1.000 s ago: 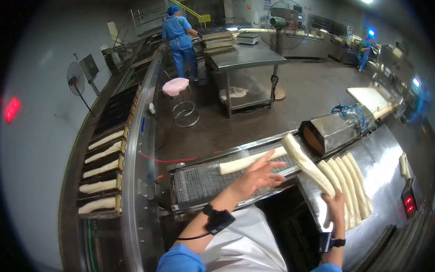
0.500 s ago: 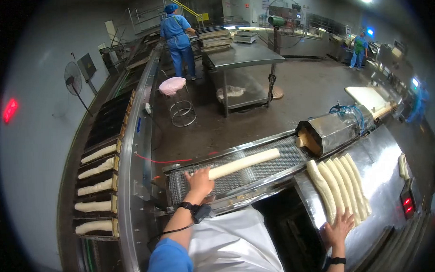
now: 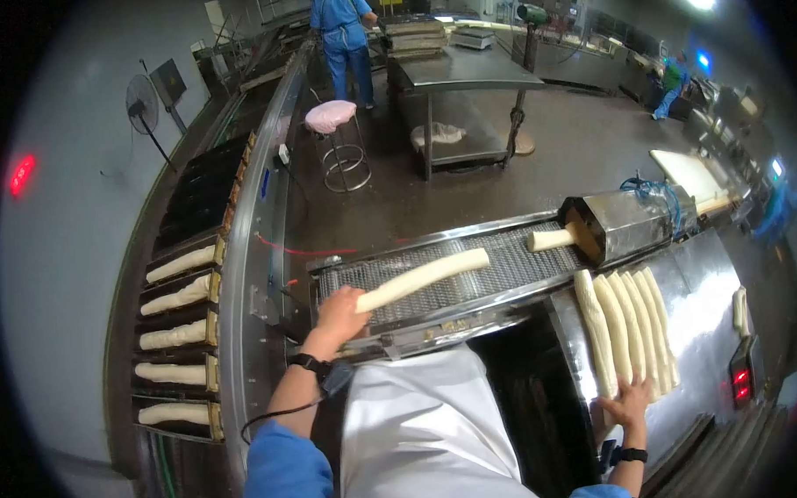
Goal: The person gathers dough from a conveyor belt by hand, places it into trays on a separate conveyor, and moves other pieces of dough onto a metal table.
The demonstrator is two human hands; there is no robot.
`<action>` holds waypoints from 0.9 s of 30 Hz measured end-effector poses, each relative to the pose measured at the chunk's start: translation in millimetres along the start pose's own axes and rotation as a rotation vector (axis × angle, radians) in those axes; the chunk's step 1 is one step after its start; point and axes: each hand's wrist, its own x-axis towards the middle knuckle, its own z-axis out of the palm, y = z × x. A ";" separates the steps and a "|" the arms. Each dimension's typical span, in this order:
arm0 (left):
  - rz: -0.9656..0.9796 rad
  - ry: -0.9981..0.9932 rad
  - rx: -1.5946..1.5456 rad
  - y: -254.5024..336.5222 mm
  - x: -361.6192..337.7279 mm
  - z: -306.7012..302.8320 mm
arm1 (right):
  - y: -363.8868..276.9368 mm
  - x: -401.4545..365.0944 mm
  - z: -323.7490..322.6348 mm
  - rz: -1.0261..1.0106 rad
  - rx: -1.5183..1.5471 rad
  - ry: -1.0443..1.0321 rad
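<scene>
My left hand is closed round the near left end of a long pale dough roll, which slants over the mesh conveyor. Several similar dough rolls lie side by side on the steel table at the right. My right hand rests at their lower ends, fingers spread and touching them. Another dough piece sticks out of the metal housing at the conveyor's right end.
Dough pieces lie in dark trays along the left line. Beyond the conveyor stand a pink-topped stool and a steel table. One person stands at the back, another at the far right.
My left hand has closed on the roll's end and drawn it left, off the belt's line. Dough now protrudes further from the housing. The view has shifted, and the far-right person leans.
</scene>
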 end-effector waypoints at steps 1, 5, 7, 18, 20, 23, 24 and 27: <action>-0.070 -0.008 0.024 -5.5 -4.4 -7.0 | -0.1 -1.2 1.3 0.014 0.003 0.021; -0.163 -0.001 -0.149 -17.4 -3.4 -5.0 | -6.2 18.4 -1.9 0.048 -0.006 -0.005; -0.422 -0.153 -0.874 -11.3 1.3 -4.4 | -12.3 30.0 -4.0 0.062 0.003 -0.014; 0.019 0.949 -1.422 43.7 99.8 -172.3 | 19.8 131.7 47.3 -0.038 0.024 0.241; 0.067 1.062 -1.274 27.6 104.7 -187.7 | 10.1 141.4 39.4 0.028 -0.007 0.117; 0.039 1.252 -1.270 -2.8 108.8 -204.5 | -6.5 144.4 31.6 0.068 0.056 0.086; -0.070 1.267 -1.314 -30.1 108.8 -202.4 | -25.1 137.4 28.6 0.110 0.032 0.166; -0.374 1.183 -1.511 -126.8 92.8 -174.9 | -30.3 157.0 41.9 0.027 0.128 0.097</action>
